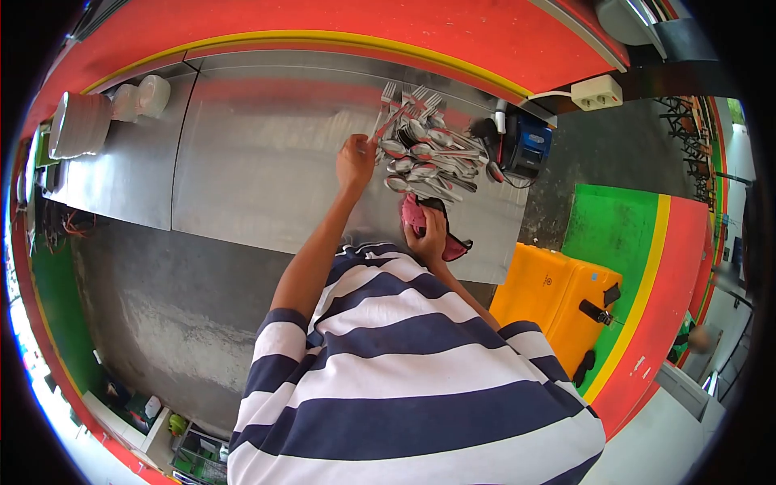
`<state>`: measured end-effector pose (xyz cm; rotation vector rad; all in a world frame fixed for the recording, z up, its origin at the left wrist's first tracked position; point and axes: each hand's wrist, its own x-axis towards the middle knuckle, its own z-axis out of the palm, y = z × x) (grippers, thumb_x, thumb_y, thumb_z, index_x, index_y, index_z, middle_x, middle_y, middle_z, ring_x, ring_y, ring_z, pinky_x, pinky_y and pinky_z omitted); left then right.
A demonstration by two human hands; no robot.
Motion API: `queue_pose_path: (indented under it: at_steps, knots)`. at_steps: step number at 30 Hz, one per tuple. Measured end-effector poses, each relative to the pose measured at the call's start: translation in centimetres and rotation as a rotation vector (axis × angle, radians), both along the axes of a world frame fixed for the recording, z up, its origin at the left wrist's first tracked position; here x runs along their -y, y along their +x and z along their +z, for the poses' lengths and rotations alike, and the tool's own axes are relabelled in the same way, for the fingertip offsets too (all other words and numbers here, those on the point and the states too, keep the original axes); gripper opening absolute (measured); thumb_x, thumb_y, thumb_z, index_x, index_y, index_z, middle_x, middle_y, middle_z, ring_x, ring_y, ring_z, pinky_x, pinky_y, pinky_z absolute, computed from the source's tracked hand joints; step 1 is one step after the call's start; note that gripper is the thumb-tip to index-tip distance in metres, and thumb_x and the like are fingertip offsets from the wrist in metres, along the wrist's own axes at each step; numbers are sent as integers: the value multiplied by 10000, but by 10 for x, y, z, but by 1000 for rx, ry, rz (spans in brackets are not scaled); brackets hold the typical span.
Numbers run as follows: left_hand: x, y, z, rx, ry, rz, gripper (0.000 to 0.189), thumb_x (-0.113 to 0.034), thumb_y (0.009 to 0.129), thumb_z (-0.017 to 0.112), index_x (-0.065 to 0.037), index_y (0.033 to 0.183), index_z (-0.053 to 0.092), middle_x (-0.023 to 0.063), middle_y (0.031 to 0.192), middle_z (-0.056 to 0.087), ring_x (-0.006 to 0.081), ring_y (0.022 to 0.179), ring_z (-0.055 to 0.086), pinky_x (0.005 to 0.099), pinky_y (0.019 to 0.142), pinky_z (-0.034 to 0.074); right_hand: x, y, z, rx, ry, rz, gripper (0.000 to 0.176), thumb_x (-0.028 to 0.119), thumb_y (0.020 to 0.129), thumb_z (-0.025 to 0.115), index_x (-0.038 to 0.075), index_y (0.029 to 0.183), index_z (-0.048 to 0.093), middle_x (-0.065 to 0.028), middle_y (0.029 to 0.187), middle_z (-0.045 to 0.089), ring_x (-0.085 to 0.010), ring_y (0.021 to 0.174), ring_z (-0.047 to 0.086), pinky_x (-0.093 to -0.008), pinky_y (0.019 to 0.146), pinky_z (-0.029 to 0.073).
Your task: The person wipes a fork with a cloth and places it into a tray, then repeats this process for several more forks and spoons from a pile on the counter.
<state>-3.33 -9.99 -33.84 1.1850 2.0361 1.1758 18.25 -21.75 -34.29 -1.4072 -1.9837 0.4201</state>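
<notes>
A heap of metal spoons and forks (436,153) lies on the steel counter (267,153). At the heap's left side, my left hand (356,164) is closed, its fingertips pinching the handle end of a fork (386,99) whose tines point away from me. Several more forks lie beside that one with their tines the same way. Close to my body, my right hand (430,236) grips a pink cloth with black edging (414,215), just below the spoons. Part of the cloth is hidden behind the fingers.
Stacked white plates (79,125) and white bowls (152,95) stand at the counter's far left. A black and blue device (529,144) sits right of the cutlery, near a white power socket (596,92). An orange case (550,299) stands on the right, beside a green and red partition (618,218).
</notes>
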Motion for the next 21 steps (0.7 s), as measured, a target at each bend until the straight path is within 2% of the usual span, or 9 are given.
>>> queue_pose_path:
  at_steps: [3,6,9,12,15,16,17,18,21]
  knots:
    - [-24,-1,-8,-94,5,-31,276,-303,853,699,-32,901,686,115,801,709,306,738,680,393,659,516,-1,-1,1,26,10,-4,470,194,716,727,31,1132,583,-147,1035,592,-342,946,566,-428,820,446]
    - [-38,-3,-15,30,-84,-136,264,-290,834,720,-30,877,705,111,784,712,289,720,684,382,649,521,-1,0,3,47,22,-2,476,196,716,728,29,1134,574,-148,1036,595,-346,944,567,-430,817,448]
    - [-40,-9,-16,87,-178,-111,232,-261,832,723,-30,862,717,107,750,708,244,684,681,360,632,518,-2,0,5,9,10,5,479,187,722,728,23,1142,566,-158,1040,597,-355,938,566,-431,818,448]
    - [-27,-24,-21,206,-159,-54,226,-240,840,723,-14,855,714,99,704,691,178,650,657,329,620,510,0,-1,0,-81,-17,-43,472,167,734,721,10,1147,554,-174,1046,592,-377,951,558,-446,839,448]
    - [7,-45,-22,286,-147,-31,194,-209,881,690,-15,892,692,57,750,697,112,643,604,294,607,486,-2,3,1,-355,-194,-115,413,144,798,700,-36,1140,553,-191,1025,617,-333,954,604,-391,877,462]
    - [21,-51,-20,435,-156,-21,177,-193,890,678,-18,915,677,49,786,700,103,648,591,287,606,479,-1,3,4,-457,-274,-149,404,144,811,696,-44,1139,554,-193,1021,623,-318,954,614,-376,881,464]
    - [36,-55,-18,584,-160,-11,160,-177,900,667,-21,937,662,41,823,702,94,653,578,280,604,471,0,2,7,-469,-268,-170,377,152,859,679,-55,1150,560,-172,1032,643,-239,947,621,-328,871,465]
    - [50,-58,-13,732,-162,-2,146,-161,909,655,-24,960,646,33,859,705,86,658,565,273,603,463,-2,-3,16,-563,-350,-174,372,155,870,672,-53,1157,560,-159,1043,643,-222,952,617,-323,871,465]
    - [98,-60,15,864,-327,-103,186,-193,943,623,-33,1039,617,25,926,685,81,738,560,244,711,463,-7,-22,34,-790,-590,-153,351,177,921,644,-36,1189,567,-100,1078,646,-157,967,599,-297,871,468]
